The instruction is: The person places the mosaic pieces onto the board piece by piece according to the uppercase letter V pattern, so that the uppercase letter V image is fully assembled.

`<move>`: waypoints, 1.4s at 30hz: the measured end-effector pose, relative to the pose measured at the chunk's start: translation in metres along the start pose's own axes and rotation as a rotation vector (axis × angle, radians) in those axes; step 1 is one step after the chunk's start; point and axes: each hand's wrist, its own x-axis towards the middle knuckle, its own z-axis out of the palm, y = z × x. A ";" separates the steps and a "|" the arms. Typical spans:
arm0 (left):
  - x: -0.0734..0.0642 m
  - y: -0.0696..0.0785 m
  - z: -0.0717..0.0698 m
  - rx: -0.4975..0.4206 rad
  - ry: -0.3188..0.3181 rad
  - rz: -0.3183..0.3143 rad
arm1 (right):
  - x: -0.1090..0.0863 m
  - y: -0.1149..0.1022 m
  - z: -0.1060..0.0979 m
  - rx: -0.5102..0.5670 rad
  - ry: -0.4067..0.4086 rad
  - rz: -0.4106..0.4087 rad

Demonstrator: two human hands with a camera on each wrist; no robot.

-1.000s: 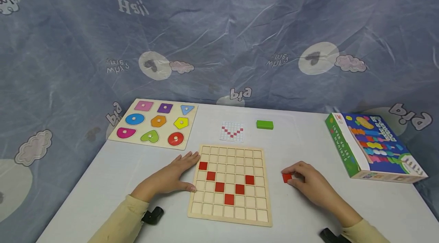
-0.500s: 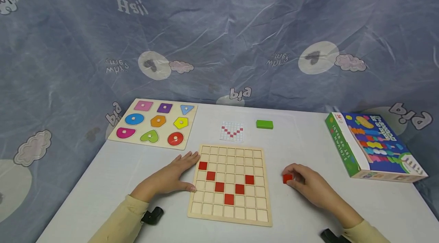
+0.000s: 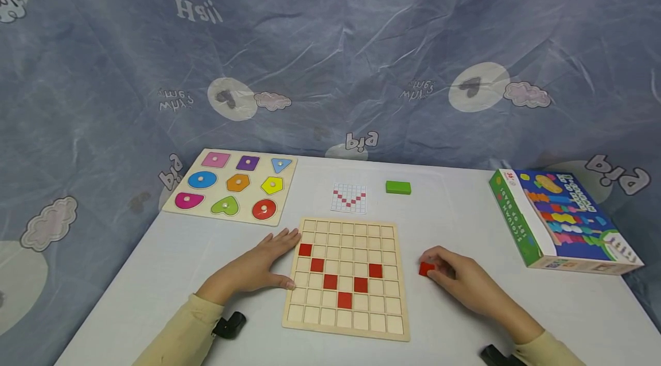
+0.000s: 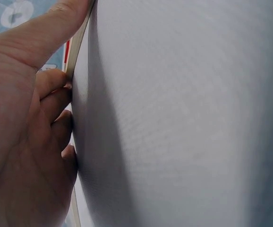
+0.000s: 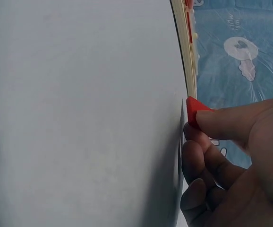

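Note:
A pale wooden grid board (image 3: 353,240) lies on the white table, with several red squares set in its cells in a V-like line. My left hand (image 3: 253,267) rests flat at the board's left edge, fingers spread and thumb touching the rim. To the right of the board, my right hand (image 3: 462,277) pinches a red square tile (image 3: 426,269) between thumb and fingers, apart from the board. The right wrist view shows the same red tile (image 5: 195,111) held at the fingertips, tilted. Behind the board lies a small pattern card (image 3: 349,198) printed with a red V of squares.
A green block (image 3: 398,187) sits right of the card. At the back left lies a shape puzzle board (image 3: 206,194) with several coloured knobbed pieces. A colourful toy box (image 3: 568,222) stands at the right. A patterned blue cloth (image 3: 330,56) hangs behind the table.
My right hand has shifted slightly left toward the board with the red tile, whose tilt has changed in the fingers. The left hand and the board stay in place.

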 end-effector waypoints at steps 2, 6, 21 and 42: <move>0.000 0.000 0.000 0.003 -0.004 -0.008 | 0.001 -0.001 0.000 0.002 0.006 -0.006; -0.001 0.000 -0.001 0.003 -0.006 -0.009 | 0.003 -0.006 -0.001 0.014 0.026 -0.007; -0.001 0.001 -0.002 -0.001 -0.002 0.002 | 0.011 -0.012 0.008 0.020 0.098 -0.030; -0.001 0.000 -0.001 -0.004 0.001 0.006 | 0.026 -0.028 0.023 0.030 0.120 -0.040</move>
